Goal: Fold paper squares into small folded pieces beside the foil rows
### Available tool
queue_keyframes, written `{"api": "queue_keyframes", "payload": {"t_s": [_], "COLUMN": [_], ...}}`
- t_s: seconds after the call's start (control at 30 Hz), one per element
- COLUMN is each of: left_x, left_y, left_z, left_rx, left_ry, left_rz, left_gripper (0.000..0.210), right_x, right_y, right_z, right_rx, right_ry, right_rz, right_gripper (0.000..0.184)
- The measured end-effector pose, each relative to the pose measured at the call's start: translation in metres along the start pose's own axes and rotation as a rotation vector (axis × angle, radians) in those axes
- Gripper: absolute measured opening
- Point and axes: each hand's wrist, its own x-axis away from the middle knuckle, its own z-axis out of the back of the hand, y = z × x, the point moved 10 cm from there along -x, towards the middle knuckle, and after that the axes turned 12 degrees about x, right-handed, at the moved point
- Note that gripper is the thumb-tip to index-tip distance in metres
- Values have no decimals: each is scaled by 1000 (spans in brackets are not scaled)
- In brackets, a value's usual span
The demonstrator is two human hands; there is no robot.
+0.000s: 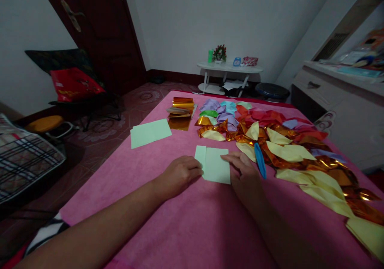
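Note:
A pale green sheet of paper (pixel 216 165) lies on the pink cloth in front of me, with a strip along its left side folded over. My left hand (pixel 183 173) is closed at that folded left edge, its thumb and fingers on the paper. At the opposite edge, my right hand (pixel 242 171) pinches the sheet, index finger stretched over its top. A stack of pale green paper (pixel 151 133) rests farther left. Behind the sheet is a pile of gold foil paper (pixel 181 114). To the right of my right hand lies a narrow blue folded piece (pixel 259 161).
Folded gold, red, purple and yellow paper pieces (pixel 288 151) spread over the right side of the pink-covered table (pixel 144 229). A white side table (pixel 229 67) and a dark round stool (pixel 272 91) stand beyond. A chair with a red bag (pixel 75 84) is at left.

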Motion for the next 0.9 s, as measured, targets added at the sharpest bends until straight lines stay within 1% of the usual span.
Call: {"api": "queue_keyframes", "payload": {"t_s": [0.1,0.17,0.23,0.3,0.37,0.43,0.53,0.63,0.73,0.8,0.9], "left_x": [1,-1,-2,-3,-3,-2,1,3,2,1,1], "left_y": [5,5,2,-1,-1,1,3,3,4,3,-5], "left_z": [-3,-4,-2,0,0,-3,-5,-5,-5,-1,9], "left_rx": [-11,-15,-3,23,63,110,166,200,222,259,333], "left_ry": [-30,-35,-24,-11,-15,-34,-47,-37,-31,2,106], "left_rz": [19,44,68,77,71,55,56,65,64,77,179], "left_gripper": [25,26,26,26,26,25,25,24,23,25,27], "right_x": [-1,-1,-1,1,2,2,0,-5,-11,-13,-12], "right_y": [-6,-12,-21,-31,-39,-40,-35,-24,-10,-7,-16], "right_z": [3,7,10,8,4,0,-5,-12,-17,-18,-11], "right_rx": [36,71,123,164,168,149,94,51,41,14,-39], "right_ry": [14,25,16,-30,-106,-172,-226,-218,-181,-172,-157], "right_rz": [66,125,217,319,381,370,289,192,80,49,82], "right_gripper": [38,32,27,24,22,19,17,18,13,11,12]}}
